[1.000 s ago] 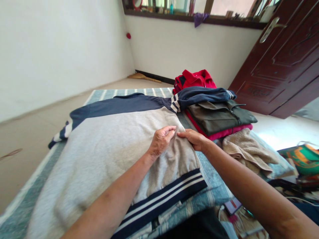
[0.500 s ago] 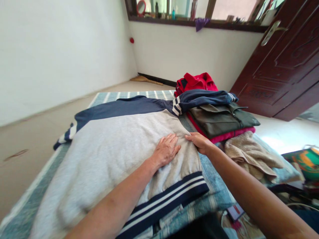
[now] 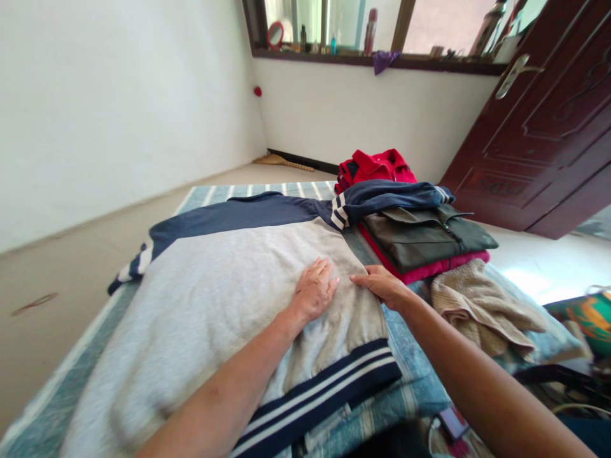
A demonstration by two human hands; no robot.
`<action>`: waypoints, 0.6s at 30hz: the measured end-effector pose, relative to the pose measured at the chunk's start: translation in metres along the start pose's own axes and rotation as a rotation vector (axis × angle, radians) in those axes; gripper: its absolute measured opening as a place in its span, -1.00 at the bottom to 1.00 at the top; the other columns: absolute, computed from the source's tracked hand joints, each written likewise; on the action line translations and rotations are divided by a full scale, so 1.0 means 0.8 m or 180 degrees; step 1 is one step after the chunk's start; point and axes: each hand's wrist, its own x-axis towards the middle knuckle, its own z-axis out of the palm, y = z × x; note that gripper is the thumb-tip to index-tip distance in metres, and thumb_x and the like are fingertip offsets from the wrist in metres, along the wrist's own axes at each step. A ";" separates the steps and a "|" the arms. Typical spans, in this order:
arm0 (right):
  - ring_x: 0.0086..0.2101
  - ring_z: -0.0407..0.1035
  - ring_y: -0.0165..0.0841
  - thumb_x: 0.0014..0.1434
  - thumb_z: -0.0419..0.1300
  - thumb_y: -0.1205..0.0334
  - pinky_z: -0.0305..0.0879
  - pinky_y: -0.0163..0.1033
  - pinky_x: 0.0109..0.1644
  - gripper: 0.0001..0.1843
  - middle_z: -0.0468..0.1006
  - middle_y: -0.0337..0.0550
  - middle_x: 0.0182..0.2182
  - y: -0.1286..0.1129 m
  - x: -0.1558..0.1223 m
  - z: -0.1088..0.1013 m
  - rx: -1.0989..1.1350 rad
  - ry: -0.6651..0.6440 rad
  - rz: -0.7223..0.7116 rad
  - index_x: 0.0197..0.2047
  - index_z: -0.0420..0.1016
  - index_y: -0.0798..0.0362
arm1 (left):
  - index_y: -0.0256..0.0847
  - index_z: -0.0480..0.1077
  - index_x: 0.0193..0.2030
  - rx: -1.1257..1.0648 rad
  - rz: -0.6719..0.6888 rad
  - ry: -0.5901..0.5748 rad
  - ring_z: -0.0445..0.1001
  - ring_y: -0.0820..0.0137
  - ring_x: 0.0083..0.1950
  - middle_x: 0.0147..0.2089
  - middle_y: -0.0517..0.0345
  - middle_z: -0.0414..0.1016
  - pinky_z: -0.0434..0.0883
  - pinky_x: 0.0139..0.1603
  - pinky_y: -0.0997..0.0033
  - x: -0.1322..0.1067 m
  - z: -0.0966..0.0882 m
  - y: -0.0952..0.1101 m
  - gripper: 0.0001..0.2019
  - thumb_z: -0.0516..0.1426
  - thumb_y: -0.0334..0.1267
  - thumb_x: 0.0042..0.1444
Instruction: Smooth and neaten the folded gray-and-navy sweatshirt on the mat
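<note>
A large grey sweatshirt [image 3: 214, 299] with navy shoulders and a navy-and-white striped hem lies spread flat on a green striped mat [image 3: 410, 381]. My left hand [image 3: 315, 289] rests palm down on the grey cloth near its right side, fingers stretched out. My right hand [image 3: 379, 285] lies at the sweatshirt's right edge, fingers extended and touching the cloth beside the left hand. One navy sleeve [image 3: 391, 193] runs off to the right over a stack of folded clothes.
A stack of folded clothes sits at the right: a red garment [image 3: 375, 165], a dark olive jacket [image 3: 424, 232] on a pink piece, and a beige towel [image 3: 477, 305]. A brown door [image 3: 548, 127] stands at the right. A colourful bag [image 3: 589, 318] is at the far right.
My left hand went from pinching the cloth to lying flat on it. My right hand let go of its pinch and lies along the edge. The camera tilted slightly upward.
</note>
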 end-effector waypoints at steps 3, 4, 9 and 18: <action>-0.55 0.42 -0.35 -0.08 0.33 0.28 0.33 -0.30 -0.50 -0.83 0.57 -0.18 -0.53 0.008 -0.003 0.000 0.0173 -0.0199 -0.0014 -0.35 0.52 0.10 | -0.33 0.16 0.33 0.0145 -0.0076 -0.0376 -0.05 0.12 0.46 0.44 -0.16 0.03 0.02 0.40 0.00 -0.003 0.003 -0.001 -0.46 -0.05 -0.06 0.32; -0.53 0.44 -0.33 -0.11 0.33 0.30 0.36 -0.28 -0.46 -0.82 0.58 -0.17 -0.51 0.010 -0.003 -0.001 0.0247 -0.0244 -0.0032 -0.34 0.52 0.10 | -0.31 0.13 0.35 0.0150 -0.0087 -0.0443 -0.09 0.13 0.47 0.45 -0.13 0.00 -0.01 0.41 -0.01 -0.003 0.004 -0.001 -0.44 -0.06 -0.04 0.32; -0.52 0.43 -0.36 -0.18 0.30 0.35 0.39 -0.27 -0.39 -0.79 0.57 -0.20 -0.53 0.022 0.001 -0.007 0.0577 -0.0264 -0.0143 -0.37 0.51 0.09 | -0.33 0.16 0.34 -0.0016 -0.0138 -0.0411 -0.03 0.20 0.46 0.43 -0.11 0.07 0.01 0.41 0.08 0.000 0.002 -0.004 -0.46 -0.17 -0.04 0.36; -0.41 0.48 -0.30 -0.12 0.38 0.20 0.39 -0.27 -0.39 -0.69 0.62 -0.16 -0.40 0.030 -0.029 -0.009 0.0462 -0.0268 -0.0130 -0.25 0.51 0.04 | -0.34 -0.02 0.42 0.0280 -0.0046 -0.0744 -0.21 0.19 0.49 0.49 -0.11 -0.13 -0.13 0.43 0.01 -0.008 -0.006 0.007 -0.34 -0.15 0.07 0.33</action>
